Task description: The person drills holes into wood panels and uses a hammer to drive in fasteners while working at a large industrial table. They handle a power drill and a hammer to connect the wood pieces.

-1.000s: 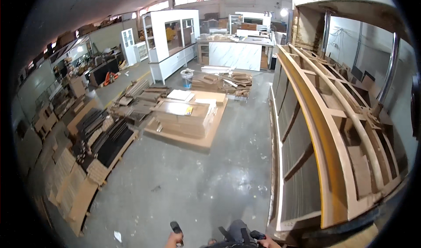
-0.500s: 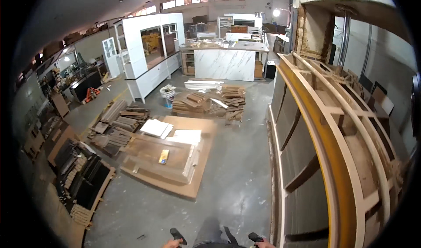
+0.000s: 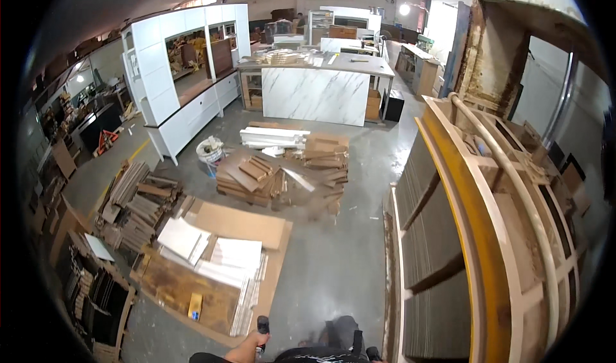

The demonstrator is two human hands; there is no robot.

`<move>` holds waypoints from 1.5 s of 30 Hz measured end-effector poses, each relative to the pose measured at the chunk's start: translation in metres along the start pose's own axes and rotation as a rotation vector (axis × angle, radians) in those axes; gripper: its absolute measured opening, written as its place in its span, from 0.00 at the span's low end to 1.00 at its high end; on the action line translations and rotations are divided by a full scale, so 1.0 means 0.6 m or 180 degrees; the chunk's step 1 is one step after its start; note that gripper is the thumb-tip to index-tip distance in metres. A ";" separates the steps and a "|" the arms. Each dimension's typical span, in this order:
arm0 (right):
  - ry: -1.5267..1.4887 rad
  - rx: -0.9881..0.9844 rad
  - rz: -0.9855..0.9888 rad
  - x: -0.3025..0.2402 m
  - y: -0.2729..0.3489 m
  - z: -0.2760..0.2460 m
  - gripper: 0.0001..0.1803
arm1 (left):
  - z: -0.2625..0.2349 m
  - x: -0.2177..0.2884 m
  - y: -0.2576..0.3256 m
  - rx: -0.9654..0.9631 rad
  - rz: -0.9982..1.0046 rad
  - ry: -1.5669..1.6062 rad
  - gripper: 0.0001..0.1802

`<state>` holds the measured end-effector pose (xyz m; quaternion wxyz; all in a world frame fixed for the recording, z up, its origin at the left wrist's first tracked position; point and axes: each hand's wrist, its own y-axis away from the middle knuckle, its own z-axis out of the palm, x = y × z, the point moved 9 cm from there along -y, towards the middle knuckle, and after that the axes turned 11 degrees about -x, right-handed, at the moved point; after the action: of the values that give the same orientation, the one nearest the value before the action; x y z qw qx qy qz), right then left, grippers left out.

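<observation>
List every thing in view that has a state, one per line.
left hand: closed around a black handle
black handle: upright, gripped
right hand: hidden, cannot tell
white bucket: upright on the floor
wooden boards: stacked in loose piles
white panels: lying flat on brown sheets
white cabinet: standing, shelves open

Stacked wood offcuts (image 3: 282,174) before a marble-faced counter (image 3: 314,97).

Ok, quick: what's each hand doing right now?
Left hand: closed around a black handlebar grip.
Right hand: out of view; only the other black grip shows.
</observation>
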<state>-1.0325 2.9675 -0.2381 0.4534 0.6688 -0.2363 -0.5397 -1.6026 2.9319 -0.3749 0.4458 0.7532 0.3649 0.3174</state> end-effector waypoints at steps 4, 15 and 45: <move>-0.0019 -0.0015 0.0160 -0.173 -0.155 -0.093 0.27 | -0.181 0.294 -0.089 0.0309 0.0474 0.0564 0.31; 0.0962 0.0606 -0.0084 -0.910 -0.790 -0.466 0.23 | -0.296 0.845 -0.244 -0.0925 0.0215 0.1221 0.26; -0.1385 -0.0486 -0.0490 -2.283 -1.499 -1.297 0.14 | -1.486 2.966 -0.649 0.0297 0.2325 0.1904 0.28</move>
<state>-0.8785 4.7736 -0.3126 0.3986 0.5167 -0.2352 -0.7203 -1.4758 4.9369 -0.0973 0.1461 0.7270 0.2023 0.6397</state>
